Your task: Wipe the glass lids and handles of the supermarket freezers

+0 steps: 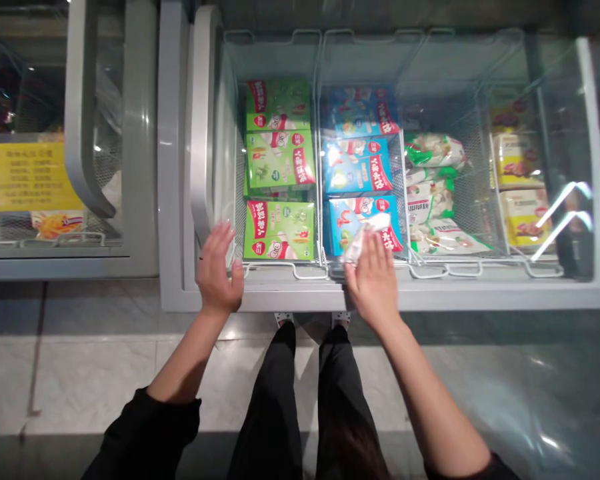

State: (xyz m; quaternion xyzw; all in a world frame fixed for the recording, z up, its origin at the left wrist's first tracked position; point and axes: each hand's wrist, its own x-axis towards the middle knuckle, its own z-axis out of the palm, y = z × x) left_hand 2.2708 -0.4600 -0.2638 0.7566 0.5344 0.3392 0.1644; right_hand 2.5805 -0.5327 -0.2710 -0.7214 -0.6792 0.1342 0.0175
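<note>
My left hand (218, 268) rests at the lower end of the lid's grey edge frame (203, 120), fingers stretched out and thumb apart, with nothing in it. My right hand (375, 277) lies nearly flat at the freezer's front edge, fingers together over a crumpled white tissue (366, 235). Part of the tissue shows beyond the thumb and fingertips; the rest is hidden under the hand. Behind it are blue food boxes (358, 163) in a wire basket. Green food boxes (280, 160) stand in the basket to the left, nearer my left hand.
The chest freezer (290, 299) has wire dividers. Bagged frozen food (433, 200) and yellow boxes (523, 213) lie farther right, under glass with bright reflections. Another freezer (140, 200) with a yellow sign (30, 175) stands at left. Pale tiles (105, 380) cover the floor.
</note>
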